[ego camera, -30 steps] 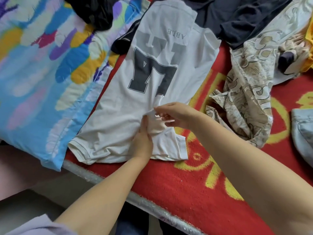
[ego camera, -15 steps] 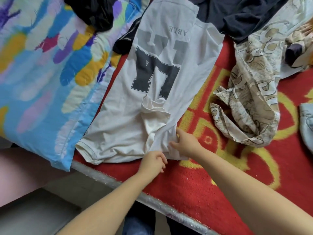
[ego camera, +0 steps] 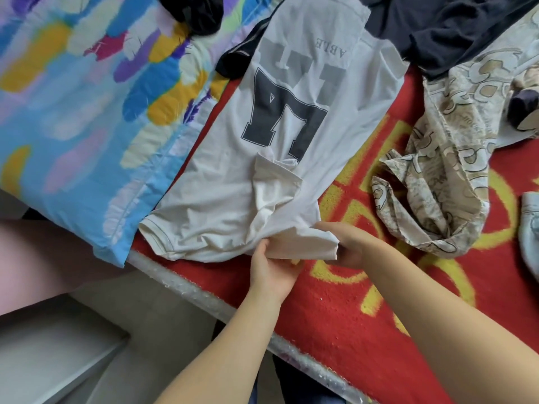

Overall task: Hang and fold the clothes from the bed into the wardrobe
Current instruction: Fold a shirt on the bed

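Note:
A white T-shirt (ego camera: 294, 118) with a dark printed number lies flat on the red bed cover (ego camera: 335, 310), its bottom hem toward me. A crumpled fold of it bunches up below the print. My left hand (ego camera: 269, 269) grips the near right corner of the shirt from underneath. My right hand (ego camera: 350, 246) pinches the same corner from the right side. The corner is stretched between the two hands just inside the bed's front edge.
A colourful blue pillow (ego camera: 87, 118) lies left of the shirt. Dark garments (ego camera: 455, 27) pile at the back, a beige patterned garment (ego camera: 449, 170) lies to the right, and pale denim (ego camera: 530, 228) shows at the right edge. The bed's front edge (ego camera: 210, 298) runs diagonally; floor lies below.
Both hands slid down from the shirt's middle to its near right corner and took hold of it. The bunched fold they left behind stays below the print.

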A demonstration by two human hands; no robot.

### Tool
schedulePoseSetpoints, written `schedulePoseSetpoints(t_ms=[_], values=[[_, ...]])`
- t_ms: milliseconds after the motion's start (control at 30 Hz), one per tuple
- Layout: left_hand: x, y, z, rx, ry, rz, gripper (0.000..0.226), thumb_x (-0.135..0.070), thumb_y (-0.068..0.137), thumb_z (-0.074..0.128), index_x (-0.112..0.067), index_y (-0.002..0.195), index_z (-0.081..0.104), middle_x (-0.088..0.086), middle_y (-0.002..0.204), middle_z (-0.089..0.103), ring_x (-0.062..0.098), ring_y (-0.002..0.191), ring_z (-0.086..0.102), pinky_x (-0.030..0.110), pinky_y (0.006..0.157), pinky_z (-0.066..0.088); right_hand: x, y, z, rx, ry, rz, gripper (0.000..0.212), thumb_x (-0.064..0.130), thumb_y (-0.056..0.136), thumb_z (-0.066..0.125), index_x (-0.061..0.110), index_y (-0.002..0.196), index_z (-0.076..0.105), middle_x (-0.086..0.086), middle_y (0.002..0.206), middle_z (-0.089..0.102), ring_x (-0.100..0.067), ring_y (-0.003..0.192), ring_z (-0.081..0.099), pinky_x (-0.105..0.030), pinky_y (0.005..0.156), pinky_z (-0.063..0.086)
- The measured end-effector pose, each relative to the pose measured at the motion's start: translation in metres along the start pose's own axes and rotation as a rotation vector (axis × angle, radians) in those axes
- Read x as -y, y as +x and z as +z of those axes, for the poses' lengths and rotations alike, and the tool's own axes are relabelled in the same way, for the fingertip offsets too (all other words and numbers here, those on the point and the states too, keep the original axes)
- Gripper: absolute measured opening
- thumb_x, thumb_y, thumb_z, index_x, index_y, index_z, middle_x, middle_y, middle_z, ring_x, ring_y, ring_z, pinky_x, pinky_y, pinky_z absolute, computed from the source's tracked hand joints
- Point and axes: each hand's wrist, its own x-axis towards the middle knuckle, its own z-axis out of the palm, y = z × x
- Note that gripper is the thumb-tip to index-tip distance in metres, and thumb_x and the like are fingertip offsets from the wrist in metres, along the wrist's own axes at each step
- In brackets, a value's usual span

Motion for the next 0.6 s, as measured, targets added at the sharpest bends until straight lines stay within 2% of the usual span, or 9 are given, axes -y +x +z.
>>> schedulePoseSetpoints(t_ms=[67,167,233,267,300,400,467,533,600], values=[[-0.005,-0.002,0.004,0.125,0.011,-0.018,0.03,-0.027,0.096,0.044,-0.007,0.104,0.066,0.015,0.1,0.067,0.026,0.087,0.063,0.035,0.079,0.045,-0.001,-0.002,-0.004,0.011,-0.063,0.027,0.006,0.018,0.088,0.057,0.014,0.084,0.059,0.0,0.066,0.056,-0.011,0.055,0.053,-0.021,0.047,0.043],[-0.001,-0.001,0.006,0.034,0.159,0.036,0.027,-0.02,0.096,0.053,-0.007,0.118,0.063,0.013,0.114,0.067,0.022,0.102,0.065,0.034,0.084,0.052,0.0,-0.002,-0.008,-0.146,-0.355,-0.133,0.015,0.019,0.089,0.053,0.01,0.083,0.062,-0.003,0.07,0.056,-0.016,0.063,0.052,-0.023,0.054,0.042],[0.008,-0.004,0.001,-0.094,0.241,0.081,0.015,-0.014,0.094,0.057,-0.009,0.105,0.065,0.009,0.097,0.07,0.017,0.082,0.066,0.033,0.073,0.053,0.001,0.001,-0.01,-0.316,-0.483,-0.312,0.015,0.015,0.087,0.051,0.005,0.084,0.061,-0.008,0.073,0.051,-0.017,0.061,0.044,-0.022,0.05,0.032],[0.012,-0.007,-0.002,-0.133,0.274,0.098,0.008,-0.013,0.093,0.058,-0.01,0.096,0.065,0.006,0.084,0.069,0.014,0.069,0.064,0.032,0.067,0.053,0.001,0.002,-0.011,-0.358,-0.475,-0.365,0.011,0.013,0.086,0.05,0.007,0.082,0.058,-0.009,0.071,0.048,-0.016,0.057,0.041,-0.021,0.047,0.029],[0.015,-0.009,-0.006,-0.153,0.298,0.115,0.007,-0.015,0.094,0.058,-0.011,0.092,0.064,0.004,0.077,0.067,0.012,0.065,0.062,0.031,0.064,0.052,0.001,0.003,-0.011,-0.374,-0.438,-0.388,0.008,0.013,0.086,0.05,0.009,0.079,0.053,-0.008,0.069,0.045,-0.016,0.055,0.039,-0.021,0.046,0.028],[0.018,-0.012,-0.013,-0.17,0.288,0.178,0.011,-0.018,0.097,0.054,-0.013,0.094,0.064,0.003,0.089,0.068,0.015,0.084,0.064,0.029,0.065,0.052,-0.002,0.008,-0.011,-0.416,-0.325,-0.357,0.007,0.016,0.088,0.051,0.009,0.086,0.052,-0.009,0.074,0.051,-0.02,0.061,0.049,-0.027,0.048,0.041],[0.018,-0.01,-0.016,-0.196,0.259,0.19,0.015,-0.017,0.099,0.049,-0.013,0.093,0.063,0.004,0.091,0.066,0.017,0.086,0.063,0.029,0.068,0.051,-0.005,0.009,-0.01,-0.463,-0.321,-0.331,0.007,0.016,0.088,0.052,0.008,0.09,0.051,-0.012,0.081,0.055,-0.024,0.067,0.056,-0.037,0.054,0.053],[0.021,-0.007,-0.02,-0.259,0.313,0.173,0.019,-0.017,0.101,0.044,-0.009,0.097,0.061,0.007,0.088,0.064,0.02,0.082,0.062,0.03,0.068,0.051,-0.012,0.01,-0.012,-0.529,-0.456,-0.325,0.009,0.018,0.09,0.052,0.01,0.093,0.051,-0.01,0.083,0.058,-0.023,0.069,0.058,-0.039,0.056,0.053],[0.027,-0.004,-0.026,-0.38,0.494,0.198,0.02,-0.017,0.101,0.041,-0.005,0.105,0.057,0.009,0.087,0.06,0.02,0.075,0.058,0.033,0.068,0.051,-0.02,0.01,-0.018,-0.589,-0.576,-0.327,0.008,0.022,0.091,0.052,0.014,0.094,0.052,-0.007,0.083,0.06,-0.022,0.069,0.059,-0.033,0.051,0.049]])
